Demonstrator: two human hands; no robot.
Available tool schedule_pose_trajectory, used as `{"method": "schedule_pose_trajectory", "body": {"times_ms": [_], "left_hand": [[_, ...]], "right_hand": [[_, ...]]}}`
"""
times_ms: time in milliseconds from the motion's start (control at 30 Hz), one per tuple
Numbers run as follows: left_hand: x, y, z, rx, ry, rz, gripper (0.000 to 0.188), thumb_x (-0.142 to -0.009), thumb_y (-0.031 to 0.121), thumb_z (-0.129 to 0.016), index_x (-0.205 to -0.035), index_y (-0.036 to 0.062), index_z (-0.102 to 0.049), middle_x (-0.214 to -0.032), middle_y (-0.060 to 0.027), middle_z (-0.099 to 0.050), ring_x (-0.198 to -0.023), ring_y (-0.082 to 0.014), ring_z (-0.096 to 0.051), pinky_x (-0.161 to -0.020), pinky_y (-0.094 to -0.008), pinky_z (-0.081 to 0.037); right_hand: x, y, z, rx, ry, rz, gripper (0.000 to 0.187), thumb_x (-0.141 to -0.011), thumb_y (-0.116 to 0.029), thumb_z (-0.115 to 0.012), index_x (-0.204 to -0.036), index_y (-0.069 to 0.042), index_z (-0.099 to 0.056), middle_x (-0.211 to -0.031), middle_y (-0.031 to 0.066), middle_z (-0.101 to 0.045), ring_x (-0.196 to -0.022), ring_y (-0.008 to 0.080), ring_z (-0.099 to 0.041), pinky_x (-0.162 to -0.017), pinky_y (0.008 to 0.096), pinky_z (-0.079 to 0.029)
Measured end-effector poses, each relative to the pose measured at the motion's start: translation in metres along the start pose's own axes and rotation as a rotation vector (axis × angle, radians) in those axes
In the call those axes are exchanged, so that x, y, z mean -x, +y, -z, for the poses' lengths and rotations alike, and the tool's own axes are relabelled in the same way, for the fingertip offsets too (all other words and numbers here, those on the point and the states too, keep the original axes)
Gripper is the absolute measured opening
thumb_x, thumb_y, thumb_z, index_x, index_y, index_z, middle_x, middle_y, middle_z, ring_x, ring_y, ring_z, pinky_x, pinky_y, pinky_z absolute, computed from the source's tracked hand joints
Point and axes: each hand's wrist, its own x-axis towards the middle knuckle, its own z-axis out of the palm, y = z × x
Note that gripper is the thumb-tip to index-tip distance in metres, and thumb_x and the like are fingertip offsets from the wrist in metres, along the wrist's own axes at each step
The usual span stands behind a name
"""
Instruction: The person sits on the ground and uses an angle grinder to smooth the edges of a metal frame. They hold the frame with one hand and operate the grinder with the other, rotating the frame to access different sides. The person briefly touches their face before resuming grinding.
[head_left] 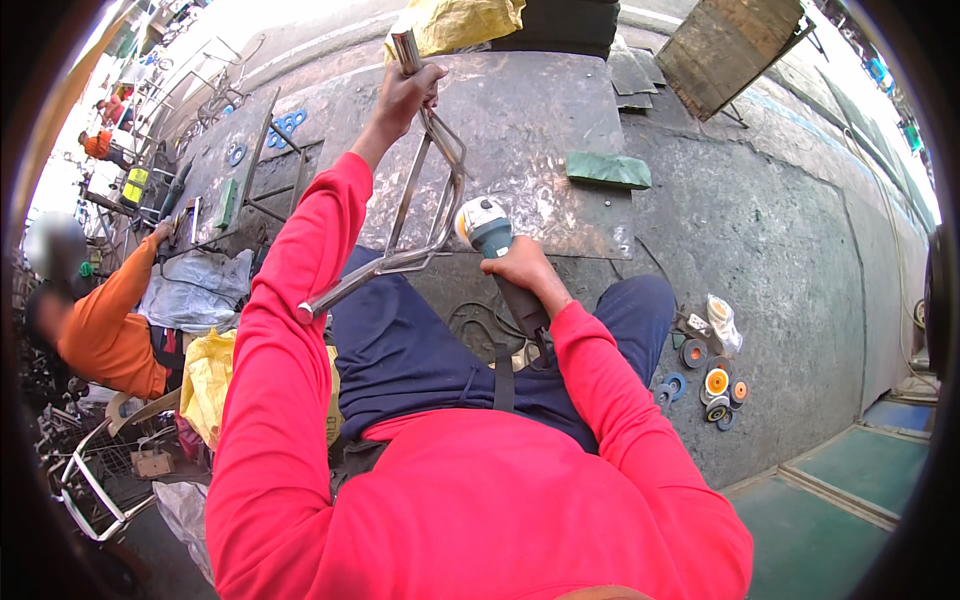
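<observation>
Left hand [408, 92] alone grips a silver tubular metal frame [452, 205]; right hand's [524, 270] clasped grey-green grinder [491, 236], snagging, could twist it.

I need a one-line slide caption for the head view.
Left hand grips a metal frame while the right hand holds a grinder beside it.

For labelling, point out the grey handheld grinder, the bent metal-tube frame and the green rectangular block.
Grey handheld grinder [491, 238], head view: front body.
Bent metal-tube frame [372, 271], head view: lower tube.
Green rectangular block [607, 168], head view: top.
</observation>
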Motion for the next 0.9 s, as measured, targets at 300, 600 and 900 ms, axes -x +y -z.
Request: {"method": "schedule_pose_trajectory", "body": {"times_ms": [300,600,900], "left_hand": [[0.011,0.005,0.003,0.009,-0.056,-0.028,0.031,-0.089,0.012,-0.063,-0.061,0.0080,-0.050,-0.054,0.0026,-0.041,-0.047,-0.0098,-0.042,-0.052,-0.0288,-0.039],[0.001,-0.006,0.032,0.119,-0.094,-0.017,0.027,-0.088,0.012,-0.063,-0.063,0.0066,-0.054,-0.053,0.0027,-0.040,-0.045,-0.0094,-0.041,-0.050,-0.0279,-0.041],[0.011,-0.006,0.034,0.132,-0.071,-0.039,0.025,-0.088,0.010,-0.063,-0.064,0.0063,-0.054,-0.053,0.0017,-0.042,-0.046,-0.0096,-0.042,-0.050,-0.0278,-0.039]], "right_hand": [[-0.002,-0.010,-0.021,0.092,-0.083,0.044,0.052,-0.056,-0.034,-0.081,-0.082,0.008,-0.068,-0.082,0.0214,-0.070,-0.078,0.0301,-0.070,-0.072,0.0368,-0.055],[0.000,-0.018,-0.027,0.156,-0.090,0.061,0.057,-0.057,-0.037,-0.081,-0.087,0.009,-0.068,-0.085,0.0250,-0.070,-0.082,0.0333,-0.070,-0.075,0.0385,-0.055],[0.000,-0.017,-0.031,0.122,-0.089,0.053,0.055,-0.057,-0.038,-0.081,-0.085,0.008,-0.069,-0.086,0.0244,-0.070,-0.082,0.0333,-0.071,-0.075,0.0382,-0.056]]}}
